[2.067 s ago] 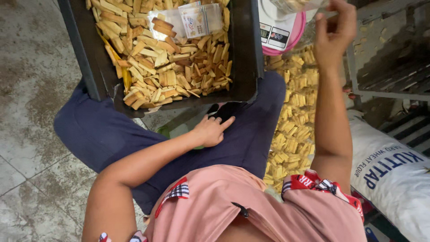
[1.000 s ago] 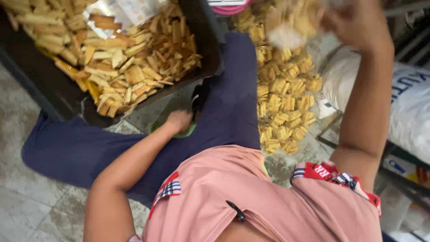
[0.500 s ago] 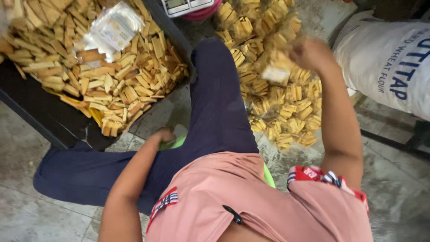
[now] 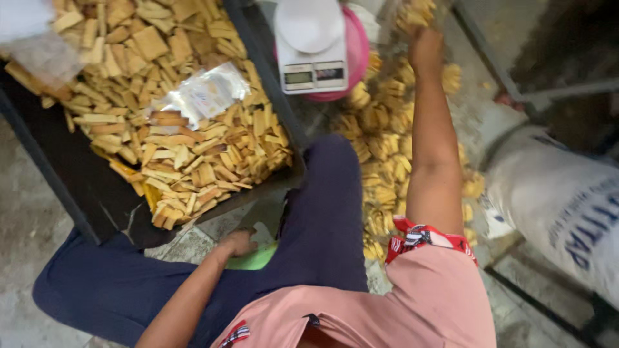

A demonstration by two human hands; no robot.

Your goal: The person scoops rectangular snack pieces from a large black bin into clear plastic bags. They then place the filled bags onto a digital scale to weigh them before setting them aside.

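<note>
My right hand point(image 4: 425, 46) is stretched far forward over a pile of small bags of golden snacks point(image 4: 385, 169) on the floor. It seems closed on one blurred bag of snacks point(image 4: 414, 13) at the top edge. My left hand point(image 4: 237, 243) is down between my legs, fingers curled, resting against a green object point(image 4: 259, 259); its grip is hidden. A big black tray point(image 4: 68, 177) full of loose golden snack sticks point(image 4: 193, 164) lies over my left leg.
A clear plastic bag point(image 4: 206, 93) lies on the loose snacks. A white digital scale point(image 4: 311, 46) sits on a pink bowl point(image 4: 358, 55) beyond my knee. A white printed sack point(image 4: 567, 206) and a metal frame point(image 4: 493, 61) stand on the right.
My right arm has swung from above the pile out to its far end, carrying the bag. My left hand has dropped from my lap to the green object. The view has tilted.
</note>
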